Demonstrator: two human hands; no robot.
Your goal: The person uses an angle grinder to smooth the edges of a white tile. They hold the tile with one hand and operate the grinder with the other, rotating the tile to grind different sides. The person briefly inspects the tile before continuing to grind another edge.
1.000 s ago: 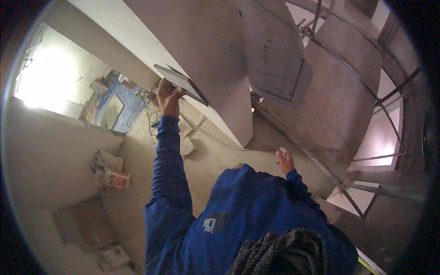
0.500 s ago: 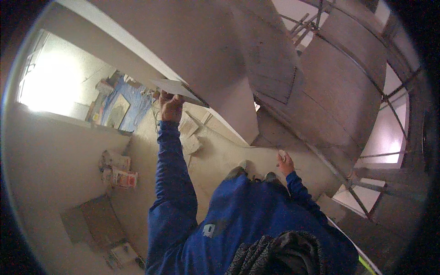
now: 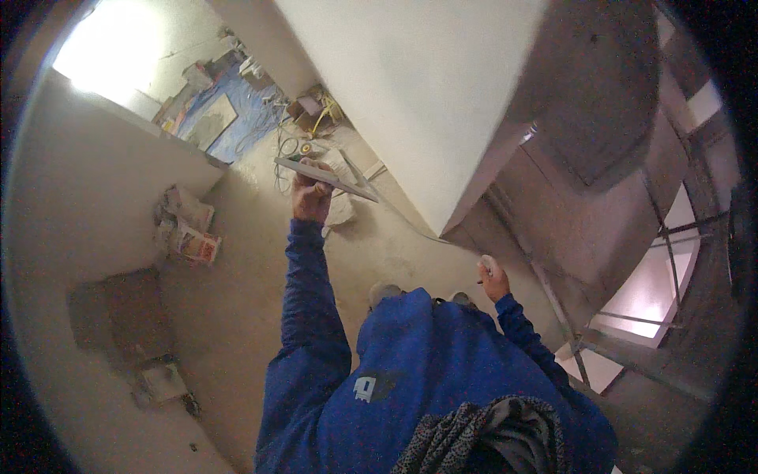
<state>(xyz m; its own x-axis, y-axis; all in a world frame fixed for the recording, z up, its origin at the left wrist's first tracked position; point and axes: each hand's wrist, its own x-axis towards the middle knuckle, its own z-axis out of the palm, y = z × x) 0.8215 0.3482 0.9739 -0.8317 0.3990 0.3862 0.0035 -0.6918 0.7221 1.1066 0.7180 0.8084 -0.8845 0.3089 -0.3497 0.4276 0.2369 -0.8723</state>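
Note:
My left hand point(image 3: 311, 196), arm stretched forward, is closed round the back of a plastering trowel point(image 3: 341, 182). Its pale, flat rectangular blade shows nearly edge-on, apart from the white wall corner point(image 3: 442, 201). My right hand point(image 3: 494, 283) is held low on the right with its fingers curled. Something small and whitish shows at its fingertips, and a dark tip pokes out beside them; I cannot make out what it is.
Paper sacks point(image 3: 189, 229) lean by the left wall. A cardboard box point(image 3: 130, 316) stands below them. Blue sheeting point(image 3: 245, 103) covers floor at the far left, with a yellow cable point(image 3: 328, 110) nearby. Scaffold poles point(image 3: 545, 276) run along the right.
My left hand has drawn the trowel away from the wall's edge, a little right and lower. My view has turned, bringing the white wall face into sight. My right hand stays about where it was.

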